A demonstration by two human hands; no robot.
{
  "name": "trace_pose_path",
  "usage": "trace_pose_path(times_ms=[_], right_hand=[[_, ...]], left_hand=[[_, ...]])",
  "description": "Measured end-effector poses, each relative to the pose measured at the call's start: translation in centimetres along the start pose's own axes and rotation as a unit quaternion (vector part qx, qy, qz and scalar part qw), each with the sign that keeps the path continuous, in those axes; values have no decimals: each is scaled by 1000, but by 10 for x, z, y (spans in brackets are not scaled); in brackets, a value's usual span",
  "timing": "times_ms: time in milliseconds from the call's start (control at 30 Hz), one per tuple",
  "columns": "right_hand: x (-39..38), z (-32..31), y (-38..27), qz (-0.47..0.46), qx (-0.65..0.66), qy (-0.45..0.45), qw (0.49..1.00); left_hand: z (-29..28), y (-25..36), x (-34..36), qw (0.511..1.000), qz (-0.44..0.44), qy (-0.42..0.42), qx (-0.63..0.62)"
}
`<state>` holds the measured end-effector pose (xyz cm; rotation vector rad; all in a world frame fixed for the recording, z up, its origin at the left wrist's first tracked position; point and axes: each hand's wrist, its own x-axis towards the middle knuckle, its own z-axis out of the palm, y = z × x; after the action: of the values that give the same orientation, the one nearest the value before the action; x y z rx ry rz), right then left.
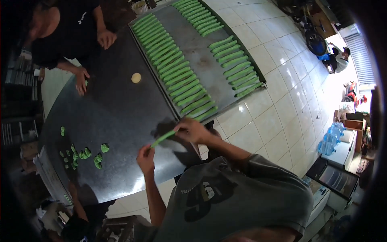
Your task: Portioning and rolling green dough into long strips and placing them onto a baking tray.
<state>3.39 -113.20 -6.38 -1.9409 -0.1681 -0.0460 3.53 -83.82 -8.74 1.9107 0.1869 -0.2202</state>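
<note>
A thin green dough strip is stretched between my two hands above the dark metal table. My left hand pinches its lower end, and my right hand grips the upper end. Just beyond my right hand lies a large tray with long rows of similar green dough strips. The nearest strips of the row are partly hidden behind that hand. Between the rows, bare tray metal shows, with a brownish patch.
Several green dough lumps lie on the table at left. A pale round dough piece sits farther back. Across the table, a co-worker's hand holds a small green piece. Another person's arm reaches in at lower left. White tiles cover the floor.
</note>
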Motion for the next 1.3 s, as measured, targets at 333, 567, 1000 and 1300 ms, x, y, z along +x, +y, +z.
trace_pose_path(times_ms=[333, 567, 1000, 1300], right_hand=[[126, -301, 119, 78, -204, 268, 938], [179, -377, 173, 70, -353, 244, 900], [193, -386, 180, 2, -534, 47, 844], [182, -347, 191, 100, -574, 19, 813]], left_hand=[[341, 164, 183, 981, 165, 24, -98], [428, 202, 251, 980, 197, 5, 6], [447, 178, 267, 943, 294, 72, 141], [320, 176, 136, 962, 269, 13, 40]])
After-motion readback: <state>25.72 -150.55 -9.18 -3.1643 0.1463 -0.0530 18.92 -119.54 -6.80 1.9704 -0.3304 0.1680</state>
